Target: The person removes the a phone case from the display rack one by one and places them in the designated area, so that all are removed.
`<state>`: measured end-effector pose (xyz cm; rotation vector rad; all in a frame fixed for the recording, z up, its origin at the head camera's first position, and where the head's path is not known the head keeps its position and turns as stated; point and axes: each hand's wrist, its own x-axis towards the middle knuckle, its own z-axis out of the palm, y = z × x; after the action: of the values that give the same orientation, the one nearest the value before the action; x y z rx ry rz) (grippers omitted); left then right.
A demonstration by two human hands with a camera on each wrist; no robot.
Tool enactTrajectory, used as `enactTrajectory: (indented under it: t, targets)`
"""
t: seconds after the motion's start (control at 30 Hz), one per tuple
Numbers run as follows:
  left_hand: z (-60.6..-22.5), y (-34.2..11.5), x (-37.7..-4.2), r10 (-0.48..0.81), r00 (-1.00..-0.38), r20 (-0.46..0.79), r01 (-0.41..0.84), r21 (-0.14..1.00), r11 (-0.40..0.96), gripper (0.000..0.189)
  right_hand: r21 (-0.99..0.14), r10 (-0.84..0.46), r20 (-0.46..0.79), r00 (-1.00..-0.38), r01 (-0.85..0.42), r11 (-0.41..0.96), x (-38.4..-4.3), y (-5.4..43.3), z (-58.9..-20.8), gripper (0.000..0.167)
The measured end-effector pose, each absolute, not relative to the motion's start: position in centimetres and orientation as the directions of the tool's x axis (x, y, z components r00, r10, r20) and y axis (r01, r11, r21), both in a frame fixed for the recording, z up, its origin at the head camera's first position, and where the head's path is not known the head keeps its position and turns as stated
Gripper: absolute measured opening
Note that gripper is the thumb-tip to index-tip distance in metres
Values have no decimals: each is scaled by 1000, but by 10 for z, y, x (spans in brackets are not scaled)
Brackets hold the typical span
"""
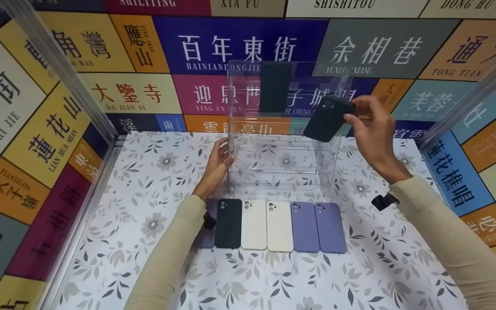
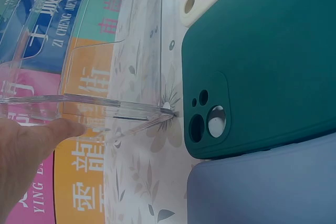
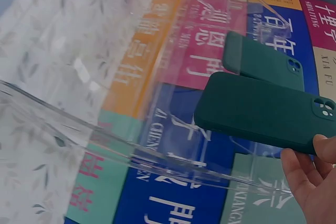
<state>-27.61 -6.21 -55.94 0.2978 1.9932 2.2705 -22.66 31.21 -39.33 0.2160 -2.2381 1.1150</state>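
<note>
A clear plastic display rack [image 1: 280, 170] with several tiers stands on the table. One dark green phone case [image 1: 275, 88] leans upright in its top tier. My right hand [image 1: 373, 125] pinches another dark green phone case [image 1: 327, 118] by its upper edge, near the camera cutout, tilted before the rack's upper right. In the right wrist view, this held case [image 3: 257, 111] overlaps the one standing in the rack [image 3: 262, 59]. My left hand [image 1: 218, 168] holds the rack's left side edge, its thumb in front; the left wrist view shows part of that hand [image 2: 31, 150] against the clear panel.
Before the rack lies a row of phone cases: a purple one [image 1: 206, 241] partly behind my left sleeve, a dark green one [image 1: 228, 224], two white ones [image 1: 254, 226] and two more purple ones [image 1: 306, 228]. Printed sign-covered walls [image 1: 248, 34] enclose the flower-patterned table [image 1: 144, 262].
</note>
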Motion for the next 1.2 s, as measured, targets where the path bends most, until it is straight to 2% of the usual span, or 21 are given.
enactTrajectory:
  t: [0.3,0.53,1.2]
  targets:
    - [-559,-64,-276,204,-977,65,43,993,-107,61,-658,69,595,-801,-436,615,-203,320,-419,31]
    - [-560,-64,-276,225,-972,75,40,987,-153,65,-662,33,591,-806,-461,591,-184,329,-442,30]
    - [-558,-63,-275,217,-973,85,53,988,-146,65,-774,129,502,-855,-377,509,-123,363,-508,35]
